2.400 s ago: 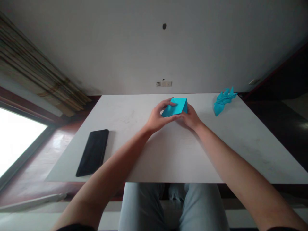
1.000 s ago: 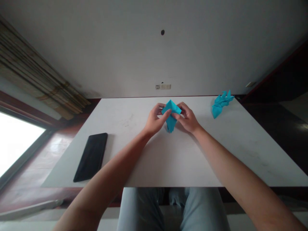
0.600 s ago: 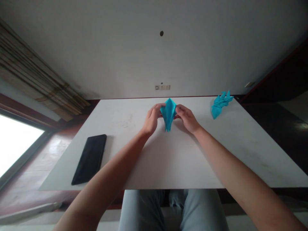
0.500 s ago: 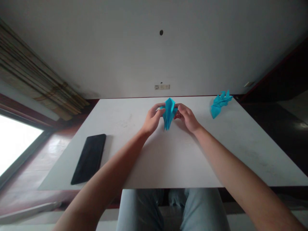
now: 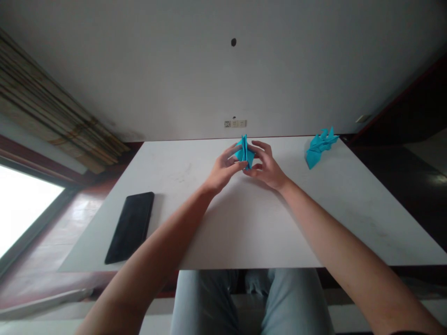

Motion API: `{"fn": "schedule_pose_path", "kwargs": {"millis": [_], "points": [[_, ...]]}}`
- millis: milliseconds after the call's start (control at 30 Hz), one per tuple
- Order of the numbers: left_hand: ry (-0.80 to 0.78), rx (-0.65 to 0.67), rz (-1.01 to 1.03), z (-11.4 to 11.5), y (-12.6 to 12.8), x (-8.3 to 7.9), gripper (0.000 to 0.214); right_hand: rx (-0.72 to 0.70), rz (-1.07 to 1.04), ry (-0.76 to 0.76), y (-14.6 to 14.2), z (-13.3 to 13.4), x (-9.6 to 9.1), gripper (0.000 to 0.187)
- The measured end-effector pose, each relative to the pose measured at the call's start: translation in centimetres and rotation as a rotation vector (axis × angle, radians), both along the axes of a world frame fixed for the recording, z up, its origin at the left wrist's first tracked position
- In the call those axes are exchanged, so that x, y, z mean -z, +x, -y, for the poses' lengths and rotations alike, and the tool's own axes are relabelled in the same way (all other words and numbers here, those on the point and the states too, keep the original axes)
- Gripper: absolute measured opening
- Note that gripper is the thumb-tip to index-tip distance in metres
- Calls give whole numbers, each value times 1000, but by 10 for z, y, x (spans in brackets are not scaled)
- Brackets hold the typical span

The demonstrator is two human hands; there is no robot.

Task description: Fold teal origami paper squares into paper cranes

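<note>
A folded piece of blue origami paper (image 5: 245,151) is held upright between both hands over the far middle of the white table. My left hand (image 5: 225,168) grips it from the left, its thumb across the near lower edge and its fingers behind the side flap. From the right, my right hand (image 5: 266,166) pinches the same paper, thumb and index fingertips at its lower and upper parts. The paper's narrow folded layers face me, with a wider flap out to each side. Some fingertips are hidden behind it.
Several blue folded paper cranes (image 5: 319,148) lie bunched at the table's far right. A black tablet (image 5: 130,228) lies on the left of the white table (image 5: 258,232), near my left forearm. Wall sockets (image 5: 235,123) sit just above the table's far edge.
The folded paper has been turned, so its narrow layered edge now faces me instead of its broad face. My right hand has closed in on it, and my left thumb has shifted to its lower edge.
</note>
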State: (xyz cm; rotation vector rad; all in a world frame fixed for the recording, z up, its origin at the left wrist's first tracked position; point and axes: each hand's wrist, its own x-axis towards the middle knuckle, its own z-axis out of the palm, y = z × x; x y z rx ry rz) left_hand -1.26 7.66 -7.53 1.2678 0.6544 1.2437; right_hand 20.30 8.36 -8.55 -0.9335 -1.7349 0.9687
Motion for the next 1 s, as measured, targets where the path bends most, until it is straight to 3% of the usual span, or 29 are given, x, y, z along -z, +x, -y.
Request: {"fn": "schedule_pose_path", "kwargs": {"millis": [300,500,733,1000], "points": [[-39,30,37,1,1,-2,66,-11,-7,121,-2,2,-11,65],[-60,-5,-74,5,4,-4,66,226,44,289,-5,2,-17,32],[-67,-117,-225,2,4,-4,43,388,-116,252,-6,-4,-14,53],[-37,-105,-180,-3,1,2,53,419,-431,-19,4,-26,-7,66]]}}
